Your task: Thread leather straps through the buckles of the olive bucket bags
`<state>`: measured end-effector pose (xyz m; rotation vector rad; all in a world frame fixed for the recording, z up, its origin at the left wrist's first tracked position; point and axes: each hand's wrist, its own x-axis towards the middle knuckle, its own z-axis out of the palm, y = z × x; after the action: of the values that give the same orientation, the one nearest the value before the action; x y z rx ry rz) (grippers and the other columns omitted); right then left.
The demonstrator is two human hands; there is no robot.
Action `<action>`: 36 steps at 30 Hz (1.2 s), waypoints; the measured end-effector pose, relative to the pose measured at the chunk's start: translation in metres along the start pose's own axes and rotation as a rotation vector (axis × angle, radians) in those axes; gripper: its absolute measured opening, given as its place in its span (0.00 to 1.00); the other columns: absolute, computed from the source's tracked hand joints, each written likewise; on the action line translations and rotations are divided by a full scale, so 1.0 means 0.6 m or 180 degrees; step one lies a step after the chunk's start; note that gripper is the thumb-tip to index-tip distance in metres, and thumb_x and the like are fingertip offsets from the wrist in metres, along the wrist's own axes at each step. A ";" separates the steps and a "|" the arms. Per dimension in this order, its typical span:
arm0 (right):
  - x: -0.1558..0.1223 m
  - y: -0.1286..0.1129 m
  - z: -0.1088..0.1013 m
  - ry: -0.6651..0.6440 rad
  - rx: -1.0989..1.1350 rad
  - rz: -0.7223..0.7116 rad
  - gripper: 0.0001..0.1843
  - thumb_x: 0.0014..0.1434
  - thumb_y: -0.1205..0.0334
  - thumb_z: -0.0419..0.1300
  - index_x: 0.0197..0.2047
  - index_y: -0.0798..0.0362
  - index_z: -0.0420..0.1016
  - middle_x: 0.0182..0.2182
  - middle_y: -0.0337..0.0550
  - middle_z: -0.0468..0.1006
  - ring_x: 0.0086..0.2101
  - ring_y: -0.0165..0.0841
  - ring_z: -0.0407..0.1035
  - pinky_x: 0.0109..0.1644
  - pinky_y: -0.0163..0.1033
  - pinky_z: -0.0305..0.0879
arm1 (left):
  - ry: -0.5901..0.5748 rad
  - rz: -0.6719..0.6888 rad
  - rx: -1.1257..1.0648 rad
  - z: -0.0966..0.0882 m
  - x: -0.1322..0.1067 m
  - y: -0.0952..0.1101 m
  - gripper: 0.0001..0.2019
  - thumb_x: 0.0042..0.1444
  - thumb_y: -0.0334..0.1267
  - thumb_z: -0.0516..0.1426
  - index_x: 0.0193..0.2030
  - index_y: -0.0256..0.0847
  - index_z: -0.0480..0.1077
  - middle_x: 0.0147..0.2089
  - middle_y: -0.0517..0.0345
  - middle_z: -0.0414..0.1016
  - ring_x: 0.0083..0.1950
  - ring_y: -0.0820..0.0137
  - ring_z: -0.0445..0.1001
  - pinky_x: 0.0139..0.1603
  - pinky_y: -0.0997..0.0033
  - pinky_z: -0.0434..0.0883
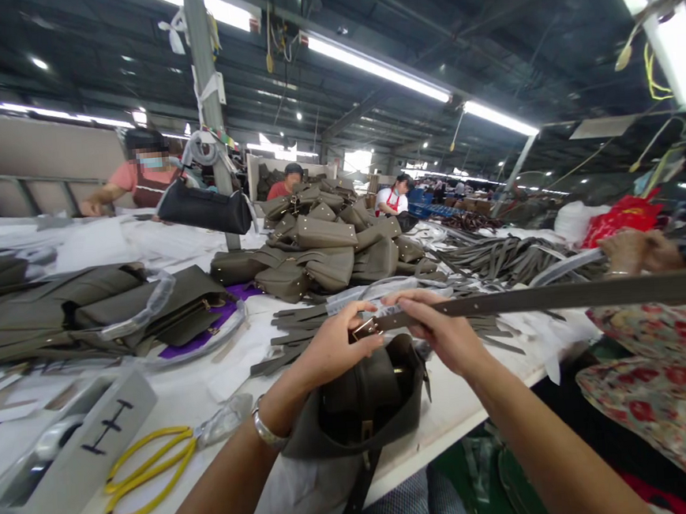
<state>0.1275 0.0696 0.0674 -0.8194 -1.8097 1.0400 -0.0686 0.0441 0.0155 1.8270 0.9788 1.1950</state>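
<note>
My left hand (326, 349) pinches a metal buckle (365, 330) at the end of a long olive-grey strap (524, 300). My right hand (447, 336) grips that strap just beside the buckle, with thumb and fingers closed round it. From there the strap runs off to the right edge of the view. Below both hands, an olive-grey handbag (301, 434) sits at the table's front edge, its top open and a zip showing inside. More strap hangs from the bag toward my lap.
Yellow-handled scissors (184, 433) and a white box (96, 443) lie at left. Handbags (326, 238) are heaped at the back, beside piled straps (503, 260). More bags (162, 303) lie left. A co-worker's hands (628, 254) are close on the right; other people work behind.
</note>
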 end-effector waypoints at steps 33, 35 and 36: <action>0.047 -0.099 -0.040 -0.1264 -0.2187 0.0201 0.25 0.61 0.44 0.54 0.25 0.55 0.74 0.20 0.37 0.65 0.24 0.29 0.56 0.26 0.35 0.49 | 0.1729 0.0172 -0.0326 -0.006 -0.052 -0.014 0.12 0.48 0.40 0.66 0.40 0.39 0.78 0.36 0.58 0.79 0.38 0.67 0.74 0.40 0.73 0.69; 0.051 -0.100 -0.034 -0.1312 -0.2395 0.0165 0.24 0.60 0.44 0.55 0.26 0.55 0.74 0.19 0.37 0.65 0.23 0.28 0.55 0.25 0.35 0.48 | 0.1757 0.0132 -0.0258 -0.008 -0.054 -0.015 0.13 0.48 0.40 0.67 0.40 0.39 0.78 0.37 0.57 0.79 0.39 0.66 0.75 0.43 0.71 0.70; 0.052 -0.103 -0.031 -0.1364 -0.2410 0.0157 0.23 0.60 0.44 0.56 0.25 0.55 0.74 0.19 0.36 0.64 0.23 0.28 0.55 0.25 0.35 0.48 | 0.1772 0.0126 -0.0205 -0.010 -0.055 -0.015 0.12 0.48 0.39 0.67 0.40 0.39 0.78 0.38 0.57 0.80 0.40 0.66 0.75 0.44 0.71 0.70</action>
<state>0.1248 0.0753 0.1388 -1.1398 -2.6250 0.5598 -0.0852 0.0200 -0.0032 1.4921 1.1854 1.7902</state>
